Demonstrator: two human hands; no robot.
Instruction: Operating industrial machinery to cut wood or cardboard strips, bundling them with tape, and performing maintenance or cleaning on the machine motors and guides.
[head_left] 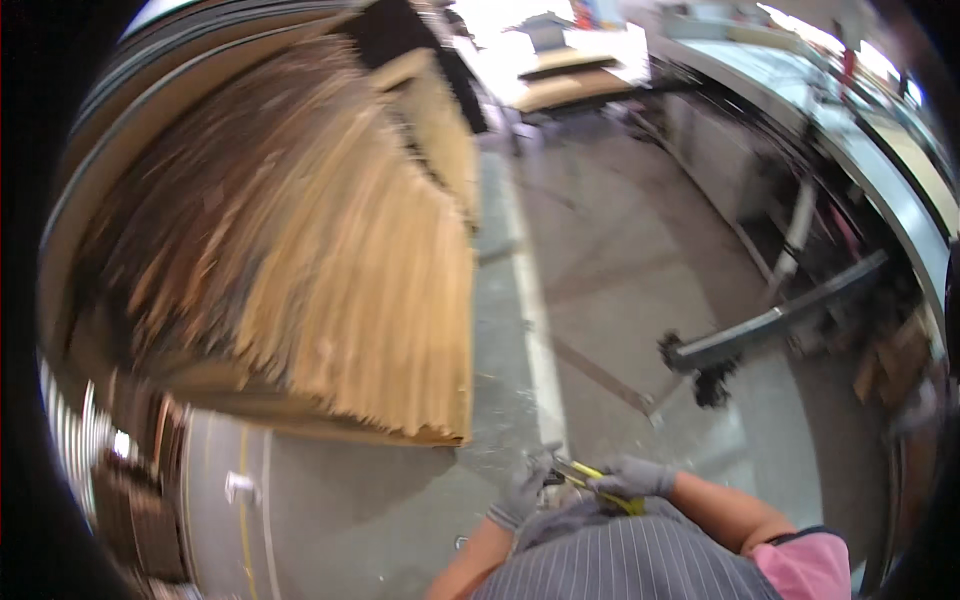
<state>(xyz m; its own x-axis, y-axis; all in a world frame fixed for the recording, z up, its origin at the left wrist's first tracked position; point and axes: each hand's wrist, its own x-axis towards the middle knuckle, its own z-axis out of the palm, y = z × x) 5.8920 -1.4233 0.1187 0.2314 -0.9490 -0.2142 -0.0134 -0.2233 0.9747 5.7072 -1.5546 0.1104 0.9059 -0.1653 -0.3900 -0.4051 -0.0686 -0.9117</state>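
Both hands wear grey gloves and are close together in front of my striped apron, at the lower middle of the head view. My right hand (pixel 632 477) is closed around a slim yellow-and-dark hand tool (pixel 585 470); blur hides its exact kind. My left hand (pixel 520 494) is closed at the tool's dark end, with its fingertips partly smeared. More yellow shows just below the right hand, against the apron. Ahead and to the left, apart from both hands, rises a large stack of brown cardboard sheets (pixel 360 330).
A long machine frame (pixel 850 150) runs along the right, with a metal bar (pixel 780 312) jutting over the floor. A white floor line (pixel 535 330) passes beside the stack. Flat boards (pixel 570 88) lie on a stand at the far end. A white scrap (pixel 240 487) lies at lower left.
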